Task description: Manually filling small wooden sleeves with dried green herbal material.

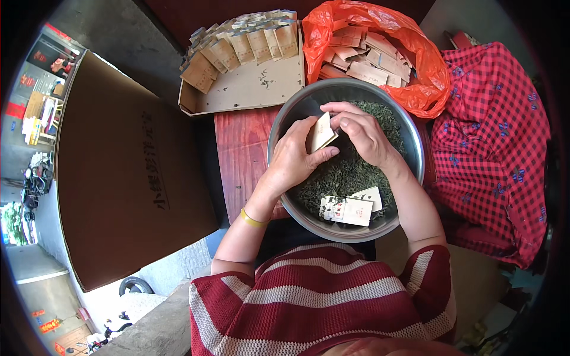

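My left hand (295, 151) pinches a small cream paper packet (321, 132) between thumb and fingers, tilted over a steel basin (276, 127). Close by the packet's upper right edge is my right hand (365, 135), its fingers bent and somewhat apart; I see nothing in it, though its palm side is hidden. Dried dark green leaves (332, 178) fill the basin's bottom. Near its front wall, a few flat cream packets (350, 212) lie on the leaves, with loose bits of leaf on top.
Behind the basin, a shallow cardboard tray (246, 98) holds rows of standing packets (258, 44). An orange-red plastic bag (430, 89) contains many flat packets (380, 59). A large brown carton (127, 172) stands left; red checked cloth (490, 142) lies right. Reddish wooden tabletop (244, 145) shows beside the basin.
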`<state>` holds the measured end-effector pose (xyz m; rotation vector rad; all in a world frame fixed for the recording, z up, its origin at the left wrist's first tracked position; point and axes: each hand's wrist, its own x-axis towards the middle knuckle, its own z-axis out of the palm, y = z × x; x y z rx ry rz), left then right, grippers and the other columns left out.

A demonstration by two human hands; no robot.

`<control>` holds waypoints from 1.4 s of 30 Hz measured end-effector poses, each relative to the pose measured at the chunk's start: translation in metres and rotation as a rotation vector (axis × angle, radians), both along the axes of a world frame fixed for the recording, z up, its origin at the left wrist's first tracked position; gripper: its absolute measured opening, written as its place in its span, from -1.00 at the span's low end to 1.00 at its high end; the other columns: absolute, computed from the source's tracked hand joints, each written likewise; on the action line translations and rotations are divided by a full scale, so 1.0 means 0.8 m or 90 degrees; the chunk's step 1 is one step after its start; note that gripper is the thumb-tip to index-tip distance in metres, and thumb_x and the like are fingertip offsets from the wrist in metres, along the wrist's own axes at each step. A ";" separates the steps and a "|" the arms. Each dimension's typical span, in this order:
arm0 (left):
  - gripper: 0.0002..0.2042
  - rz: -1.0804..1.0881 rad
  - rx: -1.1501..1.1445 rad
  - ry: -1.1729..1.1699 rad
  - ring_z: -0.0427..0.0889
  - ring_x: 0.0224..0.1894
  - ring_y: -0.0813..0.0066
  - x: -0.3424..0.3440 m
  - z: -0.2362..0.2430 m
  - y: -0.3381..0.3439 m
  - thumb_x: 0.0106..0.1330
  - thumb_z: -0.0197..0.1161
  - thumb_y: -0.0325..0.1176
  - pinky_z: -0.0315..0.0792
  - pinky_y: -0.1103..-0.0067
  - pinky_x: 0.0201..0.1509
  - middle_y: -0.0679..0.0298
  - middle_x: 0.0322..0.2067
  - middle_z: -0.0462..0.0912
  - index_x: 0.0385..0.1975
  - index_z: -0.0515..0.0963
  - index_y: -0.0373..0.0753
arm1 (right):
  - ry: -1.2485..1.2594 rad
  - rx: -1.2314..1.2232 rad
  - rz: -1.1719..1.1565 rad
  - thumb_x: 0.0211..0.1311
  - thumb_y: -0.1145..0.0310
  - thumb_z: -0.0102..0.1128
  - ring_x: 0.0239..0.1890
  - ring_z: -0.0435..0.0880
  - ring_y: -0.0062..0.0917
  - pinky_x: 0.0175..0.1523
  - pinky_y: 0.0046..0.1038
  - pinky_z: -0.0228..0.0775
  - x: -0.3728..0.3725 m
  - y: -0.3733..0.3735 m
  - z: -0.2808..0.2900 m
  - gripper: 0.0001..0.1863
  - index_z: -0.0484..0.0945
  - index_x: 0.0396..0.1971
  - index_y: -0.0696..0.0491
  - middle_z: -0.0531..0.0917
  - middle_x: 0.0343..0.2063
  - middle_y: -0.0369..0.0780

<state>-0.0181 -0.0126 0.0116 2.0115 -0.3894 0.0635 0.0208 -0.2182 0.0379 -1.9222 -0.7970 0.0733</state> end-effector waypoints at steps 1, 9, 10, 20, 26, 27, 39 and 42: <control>-0.33 -0.003 0.010 -0.006 0.60 -0.03 -0.02 0.000 0.000 0.000 0.06 0.52 -0.11 0.49 0.29 0.02 -0.02 -0.10 0.58 0.11 0.43 -0.36 | 0.001 -0.001 0.001 0.39 0.31 -0.14 0.03 0.61 -0.37 0.15 -0.42 0.39 0.000 0.001 -0.001 -0.64 0.56 -0.23 0.29 0.58 0.08 -0.04; -0.33 -0.031 -0.050 0.040 0.61 0.00 0.02 0.001 0.001 0.002 0.07 0.52 -0.08 0.49 0.32 0.04 -0.01 -0.07 0.59 0.09 0.45 -0.36 | 0.179 0.080 0.081 0.36 0.39 -0.08 0.15 0.54 -0.31 0.21 -0.37 0.35 0.005 0.005 -0.017 -0.68 0.56 -0.15 0.32 0.57 0.08 0.03; -0.34 -0.041 -0.077 0.055 0.61 0.00 0.03 0.001 0.001 0.003 0.07 0.52 -0.07 0.49 0.33 0.05 -0.02 -0.06 0.59 0.08 0.45 -0.37 | 0.179 0.079 0.082 0.36 0.39 -0.08 0.15 0.54 -0.31 0.21 -0.37 0.35 0.005 0.005 -0.016 -0.68 0.56 -0.15 0.32 0.57 0.08 0.03; -0.44 -0.112 -0.152 0.147 0.53 -0.11 0.58 0.004 0.001 0.007 0.17 0.50 -0.17 0.46 0.60 -0.01 0.25 -0.16 0.60 0.06 0.46 -0.36 | 0.175 -0.016 0.097 0.34 0.36 0.15 0.16 0.54 -0.28 0.21 -0.32 0.36 0.006 0.000 -0.016 -0.74 0.64 -0.17 0.25 0.61 0.03 0.07; -0.46 -0.114 -0.182 0.155 0.53 -0.11 0.58 0.004 -0.004 0.006 0.18 0.49 -0.21 0.46 0.61 0.00 0.26 -0.16 0.60 0.06 0.46 -0.36 | 0.135 -0.007 0.077 0.34 0.29 0.22 0.02 0.63 -0.36 0.10 -0.38 0.45 0.008 -0.002 -0.017 -0.71 0.65 -0.18 0.24 0.63 -0.01 0.01; -0.47 -0.099 -0.186 0.139 0.53 -0.11 0.59 0.004 -0.005 0.006 0.18 0.50 -0.24 0.46 0.61 0.00 0.28 -0.17 0.60 0.06 0.46 -0.36 | 0.126 -0.006 0.062 0.33 0.29 0.24 -0.05 0.65 -0.40 0.05 -0.40 0.48 0.009 -0.002 -0.018 -0.72 0.65 -0.19 0.24 0.64 -0.02 -0.02; -0.53 0.033 -0.340 0.142 0.54 -0.13 0.58 0.006 -0.010 0.007 0.17 0.50 -0.37 0.46 0.61 0.01 0.29 -0.17 0.59 0.02 0.46 -0.34 | -0.192 -0.339 -0.253 0.16 0.31 0.30 -0.08 0.60 -0.29 0.06 -0.27 0.40 0.022 -0.024 -0.038 -0.84 0.64 -0.35 0.07 0.67 -0.24 -0.18; -0.50 0.032 -0.374 0.139 0.53 -0.13 0.60 0.007 -0.010 0.007 0.16 0.51 -0.35 0.45 0.62 0.02 0.32 -0.16 0.57 0.05 0.45 -0.33 | -0.327 -0.438 -0.263 0.11 0.30 0.33 0.00 0.55 -0.35 0.14 -0.28 0.32 0.019 -0.025 -0.049 -0.85 0.64 -0.39 0.06 0.64 -0.15 -0.23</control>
